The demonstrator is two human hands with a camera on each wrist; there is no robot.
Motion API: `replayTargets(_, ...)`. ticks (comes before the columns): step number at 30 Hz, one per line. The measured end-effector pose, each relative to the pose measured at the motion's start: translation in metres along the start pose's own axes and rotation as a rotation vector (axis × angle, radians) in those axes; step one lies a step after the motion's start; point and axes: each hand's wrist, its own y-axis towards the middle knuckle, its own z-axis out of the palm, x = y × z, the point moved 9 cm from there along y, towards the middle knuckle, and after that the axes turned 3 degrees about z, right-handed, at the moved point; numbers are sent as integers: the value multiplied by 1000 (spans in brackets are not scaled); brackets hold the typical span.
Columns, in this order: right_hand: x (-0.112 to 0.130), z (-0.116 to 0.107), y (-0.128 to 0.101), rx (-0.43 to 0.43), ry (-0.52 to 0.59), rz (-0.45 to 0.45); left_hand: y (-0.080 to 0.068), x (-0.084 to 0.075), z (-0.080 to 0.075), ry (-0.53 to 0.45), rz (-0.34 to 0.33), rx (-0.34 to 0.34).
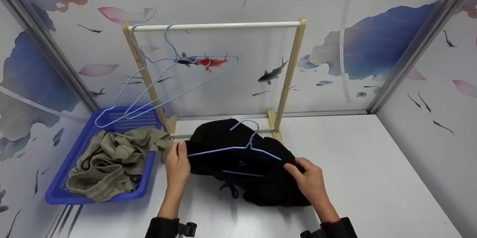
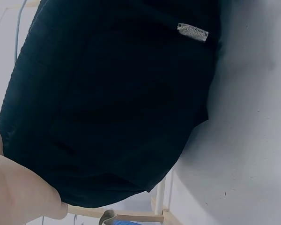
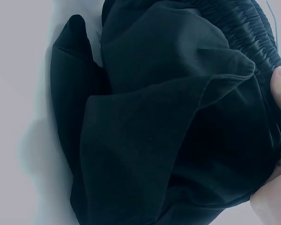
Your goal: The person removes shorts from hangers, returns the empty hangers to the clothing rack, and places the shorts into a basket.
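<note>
While both hands grip it, the black garment (image 1: 238, 163) shows no readable label.

A white tabletop (image 1: 372, 163) meets walls papered with koi and petals (image 1: 354, 51) (metal corner strips at ten and two o'clock).

Plain black fabric garment (image 1: 242, 163) with a pale blue wire hanger (image 1: 238, 147) on it, on a white counter (image 1: 372, 178). Olive-khaki crumpled cloth (image 1: 108, 163) fills the blue perforated plastic basket (image 1: 59, 189), lower left. Wallpaper (image 1: 335, 55): koi, pink petals, blue leaves.
</note>
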Motion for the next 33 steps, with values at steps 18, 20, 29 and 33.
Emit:
replayTargets(18, 1, -1, 0, -6, 41, 2, -1, 17, 1, -217, -243, 87)
replayTargets(20, 1, -1, 0, -7, 37, -6, 0, 18, 2, -272, -262, 87)
replayTargets(29, -6, 3, -3, 12, 10, 26, -6, 29, 6, -503, -384, 97)
replayTargets(33, -8, 7, -5, 21, -8, 23, -9, 35, 11, -645, -437, 102)
